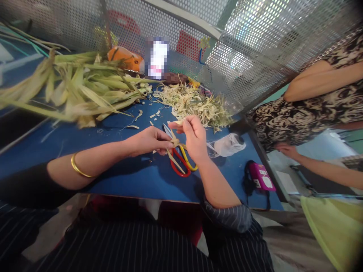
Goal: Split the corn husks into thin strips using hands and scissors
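Observation:
My left hand (149,140) pinches a folded strip of pale leaf (175,142) at its knotted middle. My right hand (194,136) grips the same leaf strip from the right, its upper end sticking out above my fingers. The loose ends of the strip hang down toward the table. Right under both hands lie scissors (181,160) with one red and one yellow handle, blades pointing away from me. A gold bangle sits on my left forearm.
On the blue table (127,177) a pile of long green leaves (82,87) lies at the far left, with a heap of leaf trimmings (195,104) behind my hands. A crumpled plastic bag (227,145) and a pink device (261,176) sit right. Another person (312,102) stands at right.

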`<state>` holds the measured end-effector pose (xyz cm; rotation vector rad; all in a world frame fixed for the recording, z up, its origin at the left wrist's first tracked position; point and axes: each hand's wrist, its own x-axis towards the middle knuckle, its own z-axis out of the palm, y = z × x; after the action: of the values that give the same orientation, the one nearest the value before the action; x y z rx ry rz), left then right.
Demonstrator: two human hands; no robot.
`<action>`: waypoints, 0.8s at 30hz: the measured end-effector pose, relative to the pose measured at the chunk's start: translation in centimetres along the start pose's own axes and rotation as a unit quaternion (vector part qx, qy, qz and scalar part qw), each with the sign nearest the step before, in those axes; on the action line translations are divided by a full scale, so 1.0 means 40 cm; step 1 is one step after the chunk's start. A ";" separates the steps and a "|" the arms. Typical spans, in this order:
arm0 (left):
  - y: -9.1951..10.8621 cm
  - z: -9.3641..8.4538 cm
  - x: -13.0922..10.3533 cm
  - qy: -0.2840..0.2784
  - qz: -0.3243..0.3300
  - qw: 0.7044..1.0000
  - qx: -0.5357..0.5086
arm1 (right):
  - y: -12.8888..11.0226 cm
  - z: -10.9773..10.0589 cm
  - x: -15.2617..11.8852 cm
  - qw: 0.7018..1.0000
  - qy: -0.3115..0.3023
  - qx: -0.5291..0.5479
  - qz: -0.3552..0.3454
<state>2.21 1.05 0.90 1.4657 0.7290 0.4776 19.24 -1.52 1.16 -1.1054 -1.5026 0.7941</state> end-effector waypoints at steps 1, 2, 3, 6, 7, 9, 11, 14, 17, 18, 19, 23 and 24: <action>0.003 0.001 -0.001 0.003 -0.007 1.000 -0.010 | -0.002 0.002 -0.001 1.000 -0.010 -0.004 -0.005; 0.006 0.002 -0.002 0.006 -0.017 1.000 -0.019 | -0.003 0.004 -0.003 1.000 -0.019 -0.010 -0.010; 0.010 0.004 -0.004 0.011 -0.026 0.999 -0.027 | -0.004 0.005 -0.004 0.999 -0.026 -0.019 -0.016; 0.014 0.008 -0.006 0.027 -0.045 0.998 -0.034 | -0.006 0.010 -0.007 0.998 -0.034 -0.044 -0.030; 0.011 0.010 -0.006 0.031 -0.045 0.998 -0.033 | -0.008 0.011 -0.009 0.998 -0.036 -0.050 -0.032; 0.002 0.014 -0.003 0.039 -0.039 0.998 -0.030 | -0.015 0.013 -0.015 0.997 -0.048 -0.056 -0.036; -0.011 0.018 0.000 0.047 -0.037 0.998 -0.028 | -0.025 0.015 -0.021 0.995 -0.066 -0.058 -0.038; -0.025 0.023 0.005 0.041 -0.042 0.998 -0.035 | -0.040 0.019 -0.030 0.994 -0.085 -0.062 -0.039; -0.025 0.023 0.004 0.029 -0.044 0.998 -0.042 | -0.045 0.019 -0.032 0.993 -0.095 -0.066 -0.039; -0.022 0.022 0.004 0.033 -0.045 0.998 -0.041 | -0.043 0.017 -0.029 0.992 -0.097 -0.064 -0.041; -0.018 0.021 0.003 0.042 -0.044 0.997 -0.041 | -0.039 0.012 -0.025 0.993 -0.095 -0.062 -0.045; -0.005 0.008 0.005 0.112 -0.036 0.990 -0.073 | -0.016 -0.028 0.007 0.987 -0.035 -0.138 -0.080; -0.004 0.003 0.006 0.128 -0.034 0.987 -0.087 | -0.010 -0.040 0.015 0.978 -0.033 -0.186 -0.092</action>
<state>2.46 1.13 0.71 1.2252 0.9128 0.6685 20.69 -1.19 2.08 -1.1966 -1.8294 0.4342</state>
